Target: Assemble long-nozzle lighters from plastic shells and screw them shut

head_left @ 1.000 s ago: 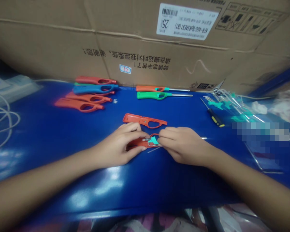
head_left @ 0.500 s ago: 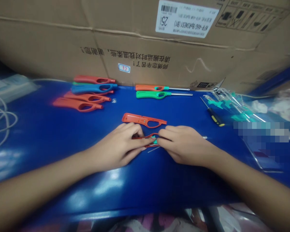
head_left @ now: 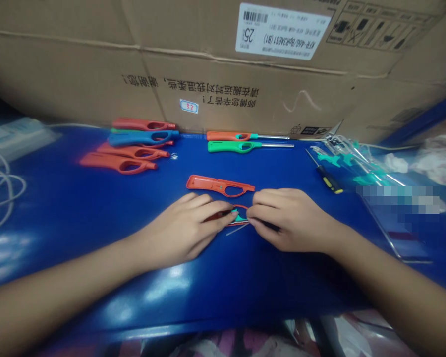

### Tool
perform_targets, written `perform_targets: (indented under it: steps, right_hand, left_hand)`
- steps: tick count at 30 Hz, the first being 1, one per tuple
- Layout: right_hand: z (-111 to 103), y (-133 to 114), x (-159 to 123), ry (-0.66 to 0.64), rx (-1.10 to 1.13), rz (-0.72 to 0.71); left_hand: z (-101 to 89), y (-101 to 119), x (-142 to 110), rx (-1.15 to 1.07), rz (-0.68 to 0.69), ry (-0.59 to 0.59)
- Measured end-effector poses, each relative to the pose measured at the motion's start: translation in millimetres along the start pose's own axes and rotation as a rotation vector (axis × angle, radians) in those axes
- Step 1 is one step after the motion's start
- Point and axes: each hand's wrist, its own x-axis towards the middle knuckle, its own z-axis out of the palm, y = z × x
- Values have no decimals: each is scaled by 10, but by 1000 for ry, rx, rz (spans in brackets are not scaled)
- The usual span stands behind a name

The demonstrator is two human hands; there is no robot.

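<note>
- Blue bench (head_left: 223, 297) spreads nearest me, its glossy front catching glare.
- On it, just to the near side of the work, I see a thin grey rod (head_left: 235, 229).
- My left hand (head_left: 188, 225) is narrow, curled over the left part of a red half-shell (head_left: 240, 206), one digit at its turquoise insert (head_left: 240, 218).
- My right hand (head_left: 292, 218) is pinched at the half-shell's right end; exactly what the fingertips press is hidden from me.
- I judge the step in hand to be seating the insert; the next move seems to call for light pressure, half-shell steady.
- Just beyond the hands, apart from them, lies a second red half (head_left: 208, 184).
- Farther right I see a screwdriver (head_left: 330, 181); farther left, small metal bits (head_left: 174, 156) beside stacked housings (head_left: 134, 139).
- Past these lies a green lighter (head_left: 225, 146), then an orange lighter (head_left: 225, 135), before a cardboard box (head_left: 96, 74).
</note>
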Motion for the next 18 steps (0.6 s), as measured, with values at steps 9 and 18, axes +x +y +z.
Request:
perform_targets:
  steps: [9,18]
  right_hand:
    - [30,67,-30,-39,4,-25]
    - [15,73,-46,-44,51,-78]
  left_hand:
    - [-3,-12,-8,5,39,79]
    - [-20,13,3,26,58,40]
